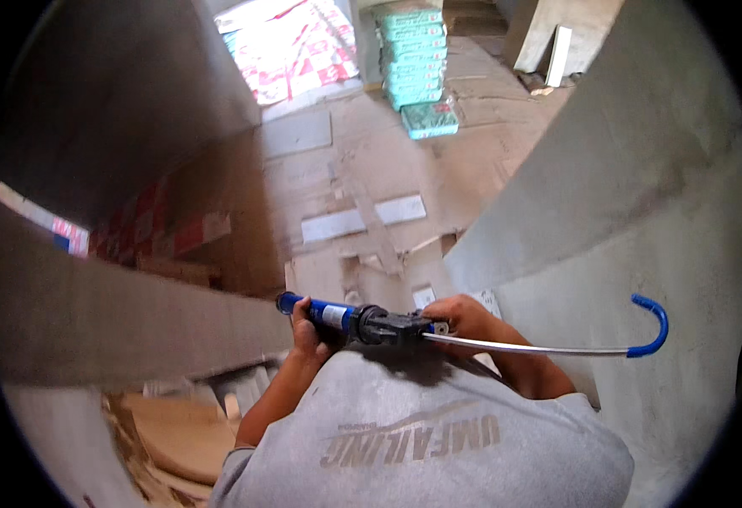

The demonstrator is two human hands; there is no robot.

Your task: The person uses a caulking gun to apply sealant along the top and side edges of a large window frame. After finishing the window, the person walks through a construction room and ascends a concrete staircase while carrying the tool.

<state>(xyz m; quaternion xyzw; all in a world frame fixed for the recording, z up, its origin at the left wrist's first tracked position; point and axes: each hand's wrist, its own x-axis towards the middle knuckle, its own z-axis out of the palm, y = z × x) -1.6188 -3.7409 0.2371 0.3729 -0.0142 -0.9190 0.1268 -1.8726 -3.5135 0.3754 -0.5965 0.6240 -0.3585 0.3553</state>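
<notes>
A caulking gun [398, 326] lies crosswise in front of my chest, its blue barrel [328, 314] pointing left. My left hand [306, 330] is closed around the barrel from below. At the gun's black rear body, my right hand [466, 319] is closed around the handle, which is mostly hidden behind the fingers. From there a bare metal rod [532, 345] runs out to the right and ends in a blue hook [660, 330]. The barrel's tip is at the far left; I cannot make out a nozzle.
Grey plastered walls [616, 212] rise on both sides. Flat boards [362, 218] and cardboard lie on the floor ahead. Farther off stand stacked green boxes [413, 59] beside red-and-white sheeting [295, 51]. Cardboard scraps [180, 432] lie at the lower left.
</notes>
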